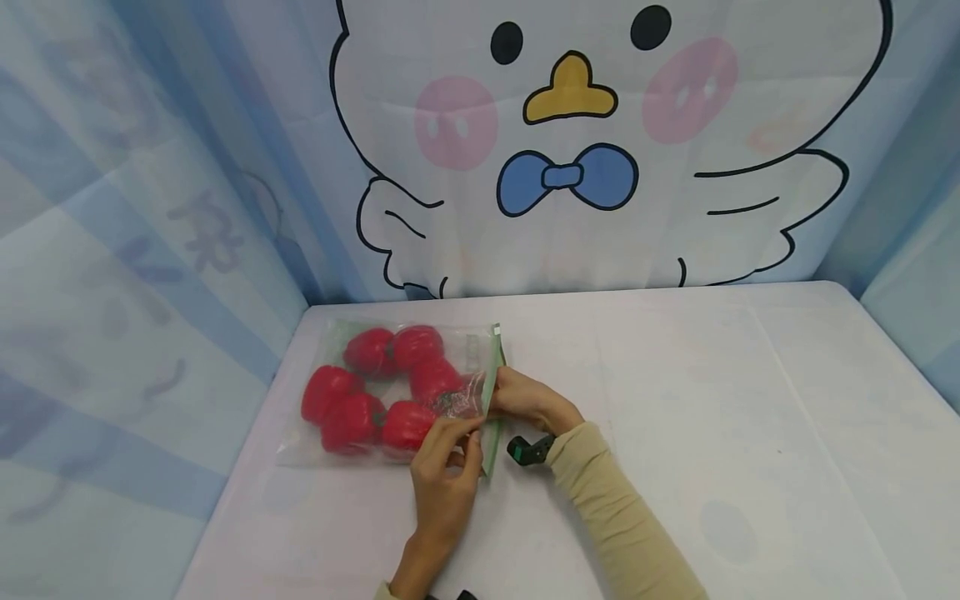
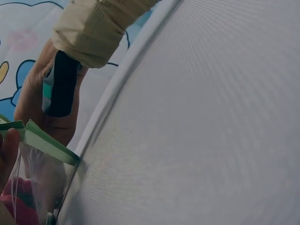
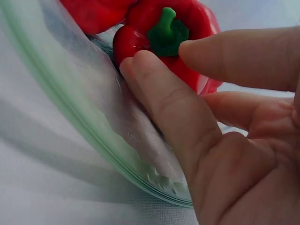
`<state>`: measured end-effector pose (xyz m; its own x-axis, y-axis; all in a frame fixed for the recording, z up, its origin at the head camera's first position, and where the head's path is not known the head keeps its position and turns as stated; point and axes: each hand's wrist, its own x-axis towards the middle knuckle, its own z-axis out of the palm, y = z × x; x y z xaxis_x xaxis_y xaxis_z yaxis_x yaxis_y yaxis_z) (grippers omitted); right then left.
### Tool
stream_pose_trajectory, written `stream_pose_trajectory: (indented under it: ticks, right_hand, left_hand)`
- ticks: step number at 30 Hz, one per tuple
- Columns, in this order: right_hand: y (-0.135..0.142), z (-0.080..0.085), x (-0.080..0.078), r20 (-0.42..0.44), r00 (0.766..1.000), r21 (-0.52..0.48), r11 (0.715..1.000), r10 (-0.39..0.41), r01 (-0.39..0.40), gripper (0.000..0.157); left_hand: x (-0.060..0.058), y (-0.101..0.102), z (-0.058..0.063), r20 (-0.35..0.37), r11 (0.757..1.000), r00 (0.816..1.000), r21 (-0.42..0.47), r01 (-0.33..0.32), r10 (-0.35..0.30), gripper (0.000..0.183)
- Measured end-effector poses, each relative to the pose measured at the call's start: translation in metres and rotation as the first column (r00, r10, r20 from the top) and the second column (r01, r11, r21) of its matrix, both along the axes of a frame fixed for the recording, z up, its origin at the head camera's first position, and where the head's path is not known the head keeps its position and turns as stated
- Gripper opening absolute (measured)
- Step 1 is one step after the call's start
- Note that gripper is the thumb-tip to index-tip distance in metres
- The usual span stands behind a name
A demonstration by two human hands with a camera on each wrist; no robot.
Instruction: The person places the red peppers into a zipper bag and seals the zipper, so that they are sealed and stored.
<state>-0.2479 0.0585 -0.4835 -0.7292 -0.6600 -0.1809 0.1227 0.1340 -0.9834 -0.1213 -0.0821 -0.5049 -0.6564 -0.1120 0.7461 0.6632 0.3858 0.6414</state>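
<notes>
A clear zip bag [image 1: 390, 387] with a green-edged mouth lies flat on the table, holding several red bell peppers [image 1: 352, 421]. At the near end of its mouth my left hand [image 1: 447, 475] pinches the edge; in the left wrist view only its fingertips [image 2: 8, 150] show against the green strip. My right hand [image 1: 528, 398] reaches through the mouth from the right, its fingers hidden behind plastic in the head view. Inside, the right wrist view shows those fingers [image 3: 164, 93] loosely extended beside a red bell pepper [image 3: 201, 23], one fingertip by its green stem.
The white-covered table [image 1: 712, 400] stretches to the right of the bag. Behind it hangs a curtain [image 1: 570, 242] with a cartoon bird, and a blue-white curtain [image 1: 135, 250] stands along the left side.
</notes>
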Motion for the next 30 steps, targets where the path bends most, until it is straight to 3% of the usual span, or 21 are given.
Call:
stream_pose_trajectory:
  ticks: [7,12,23,27,30]
  right_hand:
    - [0.012,0.005,-0.002,-0.091,0.996,0.098,0.995,0.006,0.003,0.042]
    - [0.028,0.006,-0.007,-0.107,0.994,0.116,0.993,0.035,-0.023,0.039]
    - [0.069,0.012,-0.017,0.026,1.000,0.029,0.999,-0.017,0.016,0.052]
    - [0.080,0.014,-0.020,0.001,1.000,0.011,1.000,-0.026,0.026,0.050]
    - [0.088,0.014,-0.022,0.019,0.998,-0.024,0.998,-0.064,0.064,0.050]
  left_hand:
    - [0.000,0.003,0.000,0.008,1.000,1.000,0.003,0.004,-0.004,0.027]
    - [-0.001,0.005,0.000,0.019,1.000,1.000,0.002,0.004,-0.004,0.030]
    - [-0.001,0.003,0.007,0.036,0.999,0.999,-0.048,-0.003,0.005,0.024]
    - [-0.004,-0.003,0.017,0.096,0.993,0.994,-0.109,-0.034,0.044,0.029]
    - [-0.008,-0.007,0.025,0.130,0.967,0.985,-0.243,-0.080,0.115,0.031]
